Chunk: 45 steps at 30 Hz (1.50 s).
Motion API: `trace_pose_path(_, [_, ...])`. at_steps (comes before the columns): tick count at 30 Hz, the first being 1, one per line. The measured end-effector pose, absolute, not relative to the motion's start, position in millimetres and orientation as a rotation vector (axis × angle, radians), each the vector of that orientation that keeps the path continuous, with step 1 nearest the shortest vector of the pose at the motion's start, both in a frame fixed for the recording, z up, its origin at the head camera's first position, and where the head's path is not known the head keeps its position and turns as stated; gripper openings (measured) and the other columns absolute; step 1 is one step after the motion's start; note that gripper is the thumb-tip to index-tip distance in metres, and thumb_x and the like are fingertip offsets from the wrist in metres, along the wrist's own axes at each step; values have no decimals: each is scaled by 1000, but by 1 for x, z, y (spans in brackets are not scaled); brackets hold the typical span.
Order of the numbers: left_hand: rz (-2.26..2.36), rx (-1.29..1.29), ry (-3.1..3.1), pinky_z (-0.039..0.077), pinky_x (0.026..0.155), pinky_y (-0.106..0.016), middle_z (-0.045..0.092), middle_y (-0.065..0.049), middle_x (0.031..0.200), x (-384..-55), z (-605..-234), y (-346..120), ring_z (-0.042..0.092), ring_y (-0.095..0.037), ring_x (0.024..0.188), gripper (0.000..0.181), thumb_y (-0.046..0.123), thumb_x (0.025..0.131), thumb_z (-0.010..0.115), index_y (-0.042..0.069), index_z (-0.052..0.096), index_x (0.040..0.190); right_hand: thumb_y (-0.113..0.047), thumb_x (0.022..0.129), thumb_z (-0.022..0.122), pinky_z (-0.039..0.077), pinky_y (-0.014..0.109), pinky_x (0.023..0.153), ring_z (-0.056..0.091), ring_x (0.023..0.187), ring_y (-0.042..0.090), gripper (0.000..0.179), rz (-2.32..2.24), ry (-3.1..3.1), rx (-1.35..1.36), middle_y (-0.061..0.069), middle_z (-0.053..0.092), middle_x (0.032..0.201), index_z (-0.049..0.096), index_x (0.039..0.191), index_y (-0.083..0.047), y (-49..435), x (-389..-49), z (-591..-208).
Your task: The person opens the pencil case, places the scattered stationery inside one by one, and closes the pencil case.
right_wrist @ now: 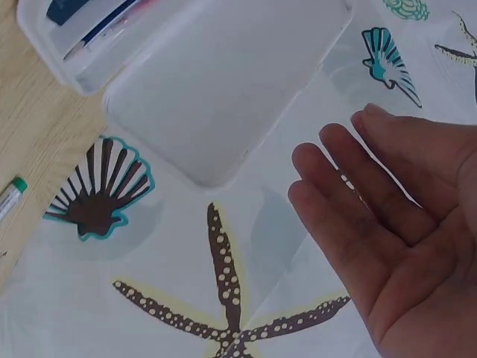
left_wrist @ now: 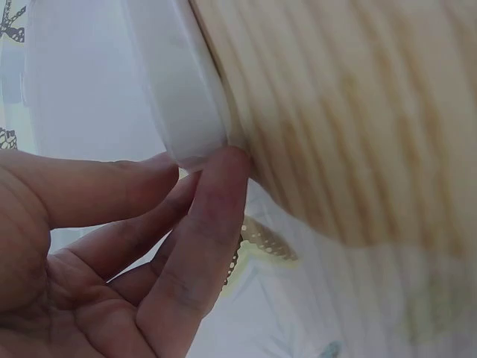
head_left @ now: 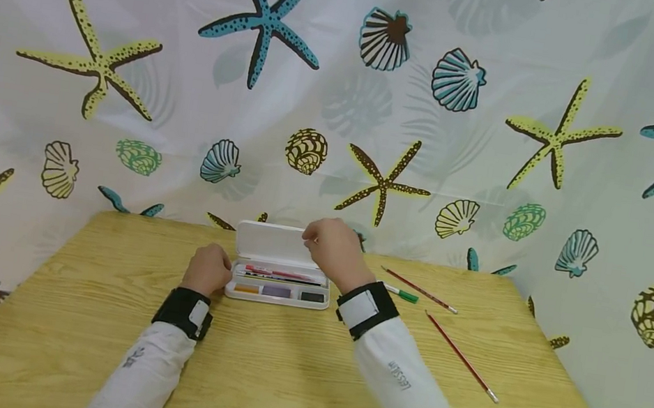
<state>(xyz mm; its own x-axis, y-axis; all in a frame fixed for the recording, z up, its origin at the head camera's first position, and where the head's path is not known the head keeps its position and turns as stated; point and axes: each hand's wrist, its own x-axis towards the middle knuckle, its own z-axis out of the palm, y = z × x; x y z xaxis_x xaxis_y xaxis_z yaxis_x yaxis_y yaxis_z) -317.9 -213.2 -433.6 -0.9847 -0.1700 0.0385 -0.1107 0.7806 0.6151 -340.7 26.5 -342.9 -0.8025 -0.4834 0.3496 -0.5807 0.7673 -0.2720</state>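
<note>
A white pencil case lies on the table with its lid raised at the back. Inside are a red pen, a dark pencil and several coloured blocks, among them a purple block. My left hand is at the case's left end; in the left wrist view its thumb and fingertips pinch the corner of the case. Above the right part of the lid is my right hand, holding nothing. The right wrist view shows that hand's fingers loosely extended, apart from the lid.
To the right of the case lie a green-capped marker and two red pencils, one farther back and one nearer. A white cloth printed with starfish and shells hangs behind and beside the wooden table.
</note>
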Motion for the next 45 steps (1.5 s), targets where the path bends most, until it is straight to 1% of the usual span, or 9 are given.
trace_pose_path(9, [-980, 230, -2879, 55, 69, -41, 70, -19, 89, -317, -434, -213, 64, -31, 78, 12, -1, 83, 67, -8, 72, 91, -7, 95, 72, 57, 41, 82, 72, 94, 27, 13, 554, -2729, 725, 11, 77, 101, 80, 104, -3, 66, -349, -344])
trace_pose_path(19, [-992, 231, -2879, 54, 65, -39, 70, -19, 89, -322, -435, -215, 64, -31, 77, 13, -1, 83, 66, -8, 73, 91, -7, 94, 74, 57, 42, 83, 70, 94, 29, 13, 534, -2809, 628, 13, 75, 100, 79, 104, 0, 99, -357, -358])
trace_pose_path(25, [-1007, 234, -2877, 54, 63, -37, 70, -20, 91, -323, -435, -216, 65, -30, 76, 15, -1, 83, 66, -9, 73, 94, -4, 91, 75, 57, 43, 83, 72, 94, 31, 16, 494, -2872, 578, 15, 76, 100, 78, 106, 1, 113, -362, -368])
trace_pose_path(31, [-989, 226, -2882, 55, 66, -38, 70, -19, 89, -322, -437, -216, 65, -30, 76, 13, -1, 83, 66, -8, 74, 92, -1, 91, 74, 57, 45, 87, 71, 99, 34, 22, 451, -2942, 569, 19, 75, 106, 76, 112, 5, 128, -370, -386])
trace_pose_path(37, [-983, 221, -2881, 56, 66, -39, 71, -20, 91, -322, -438, -216, 65, -31, 77, 13, -1, 83, 66, -8, 74, 92, 0, 89, 76, 56, 46, 88, 70, 100, 34, 22, 436, -2981, 529, 19, 75, 105, 76, 110, 6, 140, -377, -401])
trace_pose_path(45, [-976, 204, -2870, 56, 65, -39, 71, -20, 90, -319, -436, -215, 66, -31, 77, 13, -2, 83, 66, -8, 73, 92, -3, 89, 78, 56, 46, 87, 71, 98, 32, 19, 410, -3002, 462, 17, 75, 103, 78, 107, 4, 147, -383, -413])
